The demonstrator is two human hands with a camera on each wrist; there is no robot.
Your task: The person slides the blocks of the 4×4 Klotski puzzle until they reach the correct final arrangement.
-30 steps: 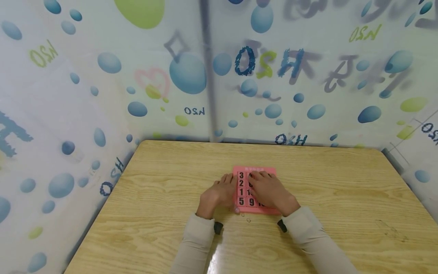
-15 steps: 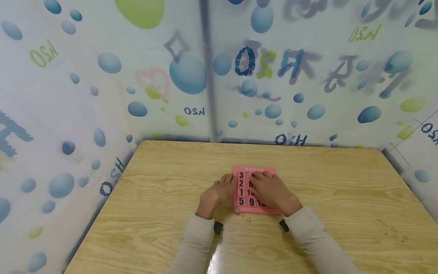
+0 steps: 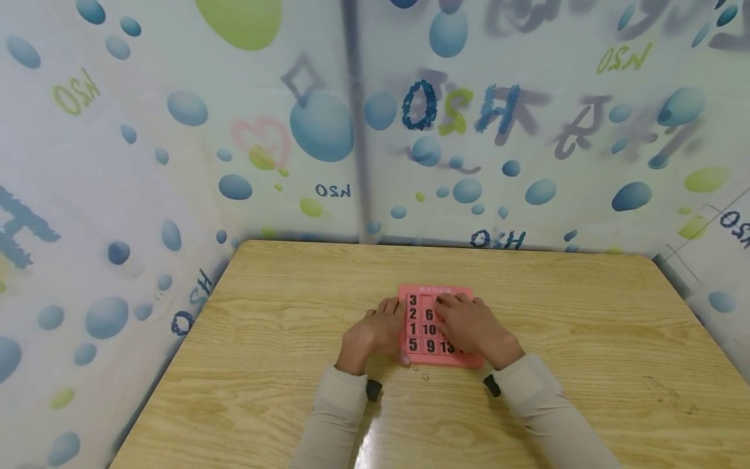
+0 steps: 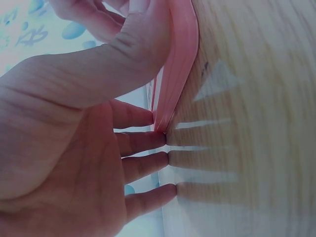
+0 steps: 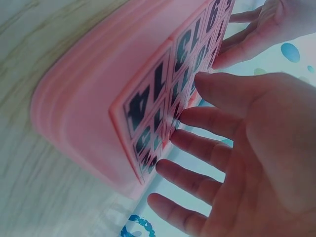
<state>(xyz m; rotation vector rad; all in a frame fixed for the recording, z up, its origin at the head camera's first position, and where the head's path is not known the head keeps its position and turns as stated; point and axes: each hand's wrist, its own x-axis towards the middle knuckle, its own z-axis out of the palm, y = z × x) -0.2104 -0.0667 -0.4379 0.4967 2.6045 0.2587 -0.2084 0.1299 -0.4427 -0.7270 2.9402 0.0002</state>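
Observation:
A pink number sliding puzzle (image 3: 436, 360) lies flat on the table, black numerals on its square tiles. My left hand (image 3: 377, 331) steadies its left side. In the left wrist view the thumb presses the puzzle's side wall (image 4: 178, 74), while the other fingers (image 4: 143, 163) reach out straight, some tips at the tabletop. Over the puzzle's right half is my right hand (image 3: 473, 329), fingertips on the top-row tiles and hiding several of them. An empty slot (image 3: 426, 300) shows right of the 3 tile (image 3: 413, 300). In the right wrist view, the 14 tile (image 5: 144, 98) sits at the near corner.
The wooden table (image 3: 281, 293) extends around the puzzle on all sides. Behind it stands a wall covering (image 3: 387, 176) printed with blue and green bubbles, and another patterned panel (image 3: 105, 215) borders the left side.
My right hand has shifted right, and a top-row tile beside the 3 has slid right with it, opening a slot there. The left hand and the puzzle frame have stayed put.

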